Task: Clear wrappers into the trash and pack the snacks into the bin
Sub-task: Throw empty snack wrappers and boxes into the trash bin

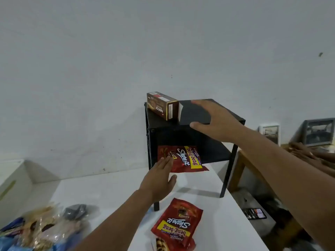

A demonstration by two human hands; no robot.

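Observation:
A red Beng-Beng Share It bag leans at the front of a black rack's lower shelf. My left hand is open, its fingertips touching the bag's left edge. My right hand rests open and flat on the rack's black top, holding nothing. A brown Nextar box lies on the top's left side, left of my right hand. A second red Beng-Beng bag lies flat on the white table in front of the rack.
Crumpled clear and blue wrappers and a dark crumpled wrapper lie at the table's near left. A white box stands at the far left. Another person's hands and picture frames are at right, near a wooden table.

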